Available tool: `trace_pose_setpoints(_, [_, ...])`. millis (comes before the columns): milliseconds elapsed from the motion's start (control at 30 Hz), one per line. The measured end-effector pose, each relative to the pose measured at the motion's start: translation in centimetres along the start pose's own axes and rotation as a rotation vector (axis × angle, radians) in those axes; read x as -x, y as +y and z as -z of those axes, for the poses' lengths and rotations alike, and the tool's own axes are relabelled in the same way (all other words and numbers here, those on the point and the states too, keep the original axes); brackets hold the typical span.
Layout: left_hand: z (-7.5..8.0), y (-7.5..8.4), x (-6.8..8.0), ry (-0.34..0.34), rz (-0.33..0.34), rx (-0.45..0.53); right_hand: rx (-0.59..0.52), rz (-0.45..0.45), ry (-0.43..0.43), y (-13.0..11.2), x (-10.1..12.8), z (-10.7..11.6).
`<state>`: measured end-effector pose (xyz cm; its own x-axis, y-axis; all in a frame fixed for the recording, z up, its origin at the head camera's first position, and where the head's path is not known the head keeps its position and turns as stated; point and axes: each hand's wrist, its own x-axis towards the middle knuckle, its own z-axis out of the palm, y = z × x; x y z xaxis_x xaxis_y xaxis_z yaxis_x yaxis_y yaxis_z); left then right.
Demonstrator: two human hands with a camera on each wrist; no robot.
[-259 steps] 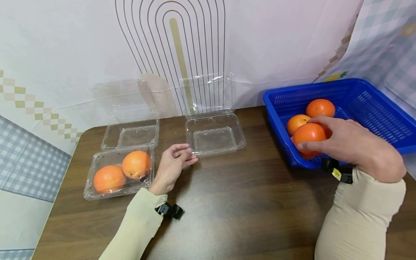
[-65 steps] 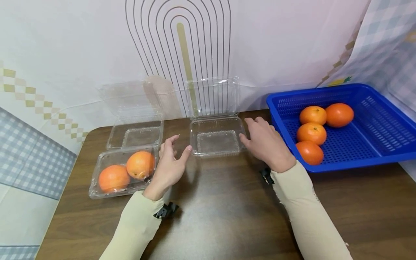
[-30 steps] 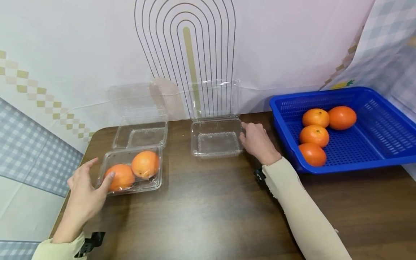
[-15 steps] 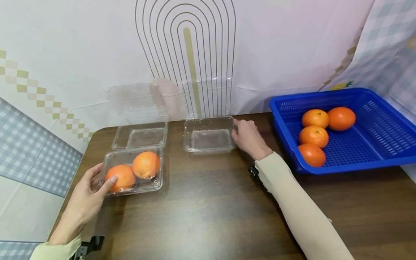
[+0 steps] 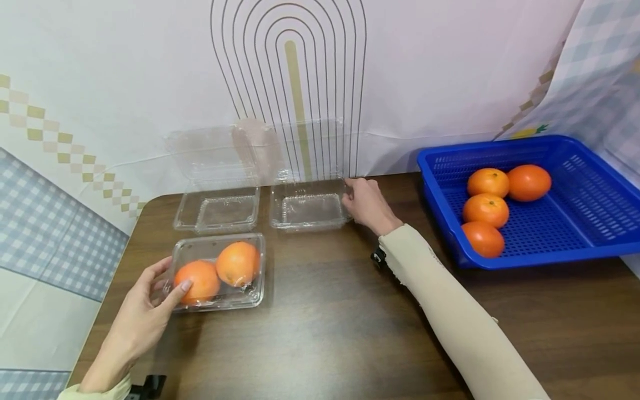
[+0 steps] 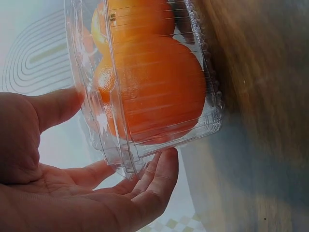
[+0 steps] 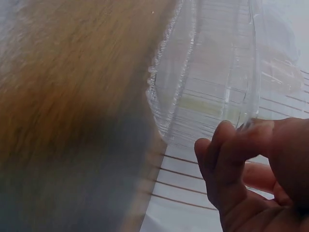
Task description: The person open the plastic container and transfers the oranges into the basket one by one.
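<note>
My left hand [image 5: 142, 314] grips the left end of a closed clear plastic clamshell box [image 5: 232, 304] at the table's left side. Its thumb lies on the lid and its fingers curl at the end wall, as the left wrist view shows. Inside, under the lid, sit two oranges, one on the left [image 5: 197, 282] and one on the right [image 5: 238, 264]. Farther back, my right hand [image 5: 369, 206] pinches the right rim of an open clamshell box [image 5: 307, 224] between thumb and finger. That box holds nothing, and its raised lid stands against the wall.
Another open clamshell box [image 5: 220, 226] stands left of the pinched one, behind the closed box, lid up. At the right a blue perforated basket [image 5: 555, 258] holds several oranges [image 5: 486, 210]. Patterned cloth [image 5: 425, 72] covers the wall behind the wooden table [image 5: 320, 333].
My right hand, earlier on an orange in the basket, has slid the open box left. My left hand has gone round to the closed box's left end and shifted that box right and nearer me.
</note>
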<state>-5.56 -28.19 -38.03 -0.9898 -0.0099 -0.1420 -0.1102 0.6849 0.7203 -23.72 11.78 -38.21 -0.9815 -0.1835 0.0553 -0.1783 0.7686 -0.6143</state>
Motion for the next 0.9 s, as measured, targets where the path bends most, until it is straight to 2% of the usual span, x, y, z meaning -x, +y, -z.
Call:
trace_pose_setpoints(133, [-0.4,0.5,0.6,-0.023,0.003,-0.005,-0.029,0.006,-0.013,-0.3,-0.5,-0.4])
trace_pose_setpoints(533, [-2.1,1.9,1.9,-0.027,-0.008,-0.006,-0.086,-0.030,-0.102,-1.8,-1.8,-1.5])
trace_pose_setpoints(900, [-3.4,3.6,2.0,-0.030,-0.006,0.014,-0.151,-0.036,-0.169,-3.8,-2.8,-2.8])
